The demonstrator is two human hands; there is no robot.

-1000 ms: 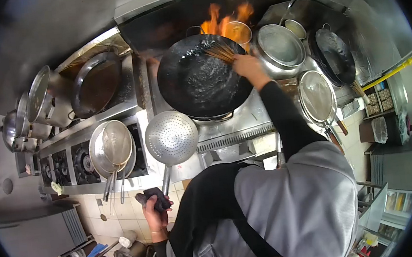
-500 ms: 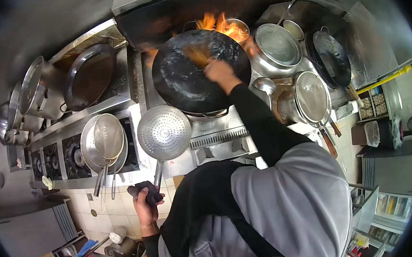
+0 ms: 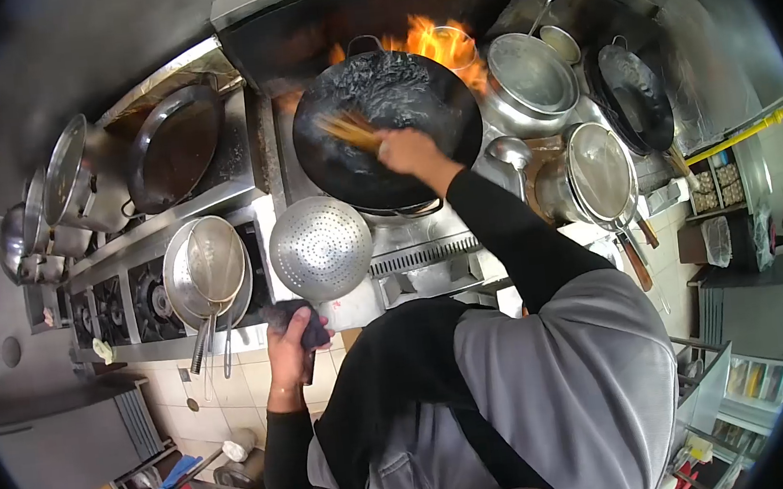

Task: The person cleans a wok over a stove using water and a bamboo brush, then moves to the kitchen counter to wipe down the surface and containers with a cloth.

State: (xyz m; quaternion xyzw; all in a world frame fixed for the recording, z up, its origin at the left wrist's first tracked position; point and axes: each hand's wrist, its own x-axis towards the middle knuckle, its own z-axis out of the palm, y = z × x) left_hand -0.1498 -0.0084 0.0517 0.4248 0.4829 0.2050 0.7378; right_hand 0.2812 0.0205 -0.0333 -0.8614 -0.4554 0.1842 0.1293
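We see the bamboo brush (image 3: pixel 348 131) swept from the wok's (image 3: pixel 450 116) two o'clock to its nine — a stroke seemingly reaching right across — with the right hand's (image 3: pixel 413 155) fingers curled tightly round it, and the left hand's (image 3: pixel 286 354) wrapped about a dark cloth (image 3: pixel 293 316) at seven o'clock, beside the perforated skimmer (image 3: pixel 321 248).

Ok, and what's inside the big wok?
Inside the wok there is what looks like rippled water, with the brush reaching in from the right hand. Whatever lies beneath brush and hand is covered.
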